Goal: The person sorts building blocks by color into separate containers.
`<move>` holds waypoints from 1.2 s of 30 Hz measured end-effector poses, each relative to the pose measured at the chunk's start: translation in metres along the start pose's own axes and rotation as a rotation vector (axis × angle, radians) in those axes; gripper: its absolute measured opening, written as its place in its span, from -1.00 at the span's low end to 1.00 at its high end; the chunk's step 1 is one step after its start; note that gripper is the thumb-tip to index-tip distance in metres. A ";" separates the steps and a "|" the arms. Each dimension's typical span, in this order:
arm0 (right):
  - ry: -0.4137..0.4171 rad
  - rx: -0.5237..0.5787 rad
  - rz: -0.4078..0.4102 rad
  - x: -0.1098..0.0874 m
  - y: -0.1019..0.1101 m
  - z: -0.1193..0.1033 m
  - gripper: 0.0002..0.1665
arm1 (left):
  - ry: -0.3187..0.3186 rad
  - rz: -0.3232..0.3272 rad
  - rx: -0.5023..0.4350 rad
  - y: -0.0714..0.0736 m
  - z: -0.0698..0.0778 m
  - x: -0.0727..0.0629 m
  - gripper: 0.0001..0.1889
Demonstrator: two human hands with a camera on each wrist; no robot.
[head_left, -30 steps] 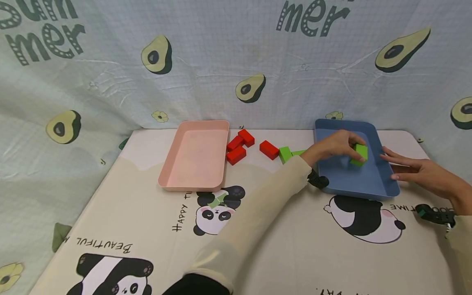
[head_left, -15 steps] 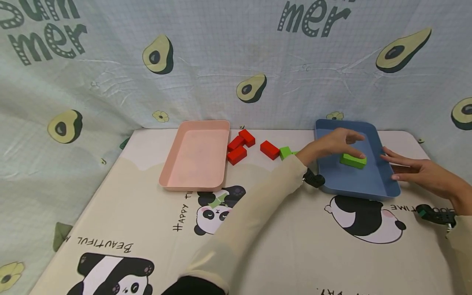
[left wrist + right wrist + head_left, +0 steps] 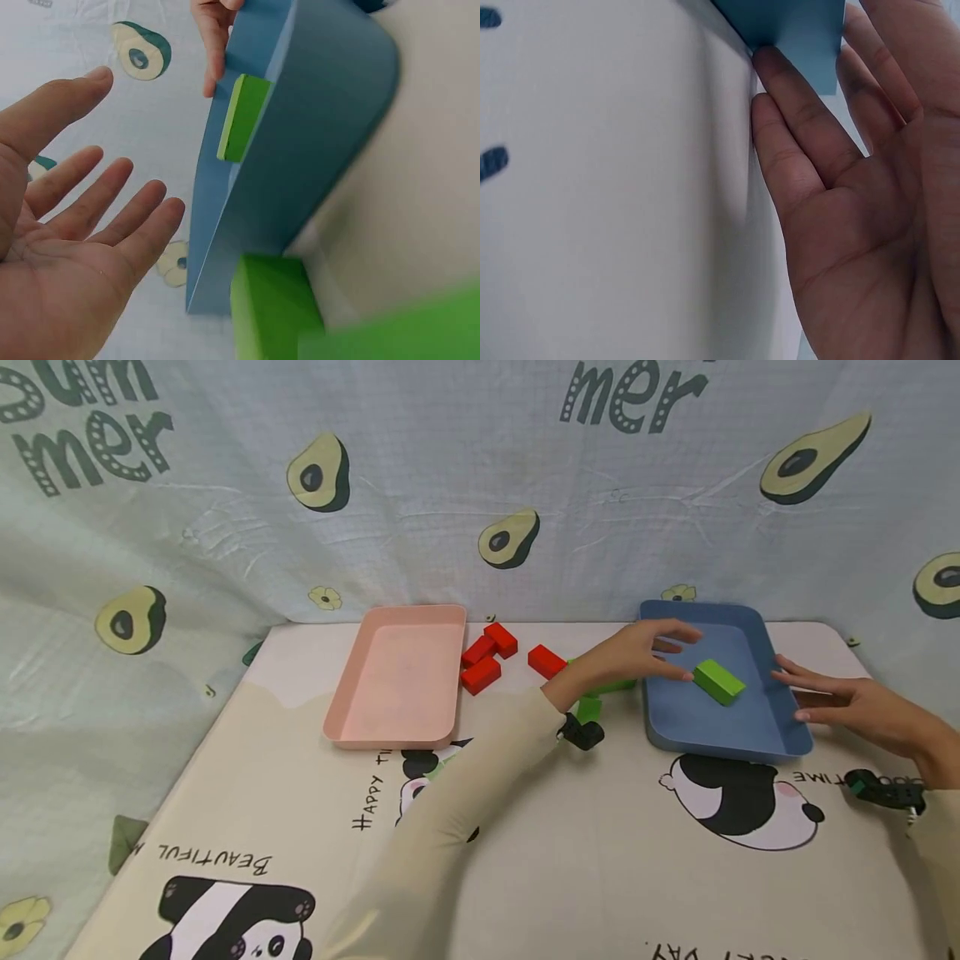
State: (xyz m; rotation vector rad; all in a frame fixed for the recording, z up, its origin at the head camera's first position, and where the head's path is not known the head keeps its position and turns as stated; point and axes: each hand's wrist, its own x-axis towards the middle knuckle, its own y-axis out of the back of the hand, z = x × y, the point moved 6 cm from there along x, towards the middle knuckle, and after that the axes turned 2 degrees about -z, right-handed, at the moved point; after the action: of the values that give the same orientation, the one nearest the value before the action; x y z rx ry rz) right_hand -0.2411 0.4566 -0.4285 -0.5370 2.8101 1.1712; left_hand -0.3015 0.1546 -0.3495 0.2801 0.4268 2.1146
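Note:
A green block lies flat in the blue tray. My left hand hovers over the tray's left side, just left of that block, and holds nothing. In the left wrist view, the left hand shows spread fingers and a raised thumb. Other green blocks sit on the table left of the tray, partly hidden by my left wrist. My right hand is at the tray's right side with fingers extended. In the right wrist view, a fingertip meets the tray's outer wall.
A pink tray stands on the left of the table. Several red blocks lie between the two trays. Behind the table hangs a cloth printed with avocados.
My left hand has let go of the green block it pinched in the blue tray and moved left. The block now lies flat, slightly turned. The right hand has stayed at the tray's side.

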 end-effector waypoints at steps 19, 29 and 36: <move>0.039 0.016 -0.001 0.003 -0.003 -0.004 -0.20 | -0.058 0.030 0.193 0.006 0.000 -0.081 -0.43; 0.018 0.008 0.015 0.000 -0.003 -0.002 -0.20 | -0.035 0.059 0.148 0.001 -0.004 -0.106 -0.38; -0.006 -0.012 0.017 0.000 -0.002 0.002 -0.20 | -0.036 0.088 0.181 0.001 -0.002 -0.118 -0.37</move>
State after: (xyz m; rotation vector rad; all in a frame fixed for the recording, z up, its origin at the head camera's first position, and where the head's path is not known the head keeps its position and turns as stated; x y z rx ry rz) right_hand -0.2403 0.4567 -0.4315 -0.5107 2.8098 1.1917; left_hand -0.2394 0.0544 -0.3552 0.4482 0.5955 2.1557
